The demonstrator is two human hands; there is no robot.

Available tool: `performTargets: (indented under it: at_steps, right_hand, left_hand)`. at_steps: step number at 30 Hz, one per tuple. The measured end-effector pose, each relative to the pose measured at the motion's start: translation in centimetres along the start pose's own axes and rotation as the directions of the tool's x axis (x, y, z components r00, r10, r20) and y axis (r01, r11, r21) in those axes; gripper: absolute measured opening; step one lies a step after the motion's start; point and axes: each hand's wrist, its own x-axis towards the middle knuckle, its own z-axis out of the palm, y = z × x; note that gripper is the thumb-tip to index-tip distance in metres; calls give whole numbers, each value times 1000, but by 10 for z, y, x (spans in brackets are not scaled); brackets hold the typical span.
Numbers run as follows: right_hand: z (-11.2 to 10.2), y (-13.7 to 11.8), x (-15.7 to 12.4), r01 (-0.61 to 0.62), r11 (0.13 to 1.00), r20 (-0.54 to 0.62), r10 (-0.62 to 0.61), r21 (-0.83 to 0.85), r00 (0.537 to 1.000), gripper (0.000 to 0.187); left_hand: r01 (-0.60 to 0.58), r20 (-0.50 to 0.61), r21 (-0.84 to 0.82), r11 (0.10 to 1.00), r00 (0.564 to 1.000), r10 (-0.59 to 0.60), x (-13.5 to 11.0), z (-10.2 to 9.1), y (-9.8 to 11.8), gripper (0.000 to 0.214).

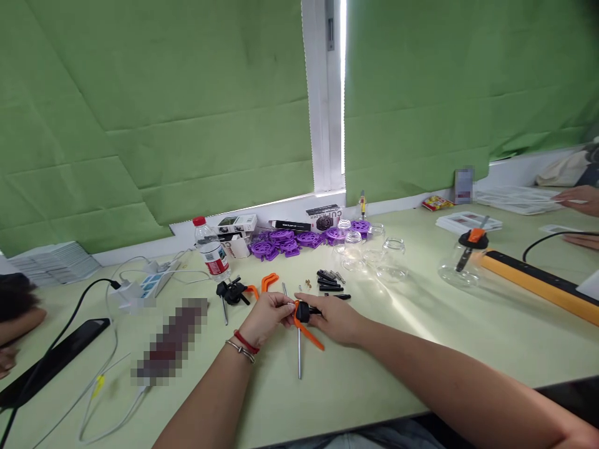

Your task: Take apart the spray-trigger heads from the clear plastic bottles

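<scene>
Over the table's front half, a small black fitting [302,311] with a curved orange lever [312,338] is held between my two hands. My left hand [266,318], wearing a red band and a metal bracelet, pinches the orange lever near its top. From the right, my right hand [340,319] has its fingers closed around the black fitting and partly hides it. A thin metal rod [299,355] points toward me below the fitting. Just beyond my left hand lie loose orange levers [269,282] and a cluster of black fittings [231,292]. Several black tubes [330,287] and springs [334,276] lie beyond my right hand.
Purple plastic parts [281,242], small boxes [236,223] and a water bottle [213,252] line the back. Glass jars [393,259] stand right of centre, near a jar with a black-and-orange top [472,240]. Cables and a power strip [159,279] are left. Other people's hands [580,199] show at the sides.
</scene>
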Motion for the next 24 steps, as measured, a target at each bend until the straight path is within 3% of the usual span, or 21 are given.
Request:
performTargets:
  at_steps: [4,9,12,14,16,17,20,24]
  right_hand:
    - [1,-5,1,79,985,45,-73,-156,996,53]
    - [-2,-4,2,13,989,10,-12,-150,1000,48]
    - [-4,-3,2,-49,987,3,50,-150,999,46]
    - [-5,-2,1,-81,985,5,83,-150,997,47]
    - [-5,-1,0,-87,985,3,88,-147,996,48]
    - [-4,0,0,-79,986,0,80,-147,997,48]
    - [-3,2,0,-48,987,1,49,-151,999,48]
    - [-3,4,0,-34,989,12,36,-143,999,48]
  left_hand:
    - [-6,17,37,999,1000,6,1,6,1,20]
    - [34,-88,-57,998,995,-39,4,4,0,18]
    - [-11,-274,53,999,961,25,5,-8,-1,21]
    - [-35,-433,301,953,885,170,6,-16,-2,25]
    - [21,-470,628,778,807,358,7,-20,-4,28]
    - [78,-444,754,652,792,419,9,-20,-5,29]
    - [218,-351,914,343,849,396,15,-11,-10,32]
    - [204,-242,966,159,928,282,23,5,-17,37]
